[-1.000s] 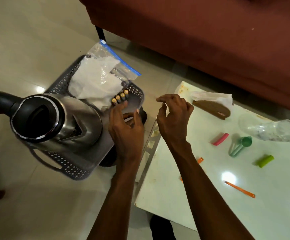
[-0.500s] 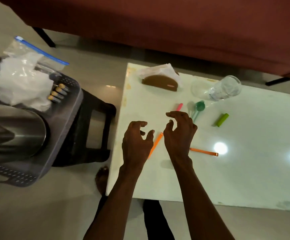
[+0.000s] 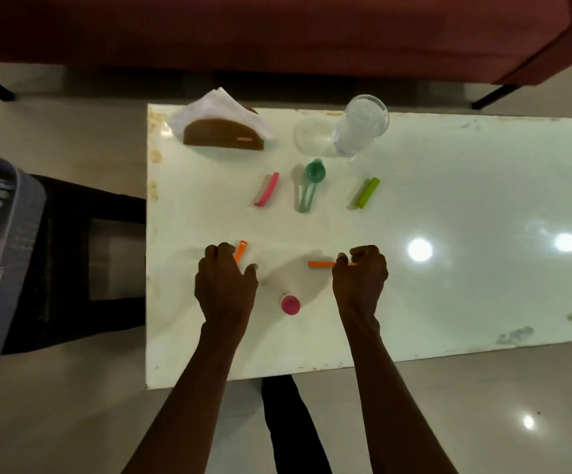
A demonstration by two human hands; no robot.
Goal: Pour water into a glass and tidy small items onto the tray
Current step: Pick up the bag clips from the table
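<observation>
Head view: left hand (image 3: 225, 285) and right hand (image 3: 360, 278) each pinch 1 orange clip (image 3: 322, 264) mid-table (image 3: 483, 302), likely tray-bound.

Two orange clips (image 3: 241, 250) (image 3: 321, 264) are counted on the table (image 3: 448, 302), with one pink clip (image 3: 267, 189) and one green clip (image 3: 368, 192). One glass (image 3: 360, 126), one green measuring spoon (image 3: 311, 184) (possibly a nested pair), one napkin holder (image 3: 223, 135) and one pink-capped bottle (image 3: 290, 303) are seen. Two hands (image 3: 224, 289) (image 3: 360, 282) are present.

Right half of table (image 3: 483, 302) bare (glass (image 3: 360, 126) at rear).
</observation>
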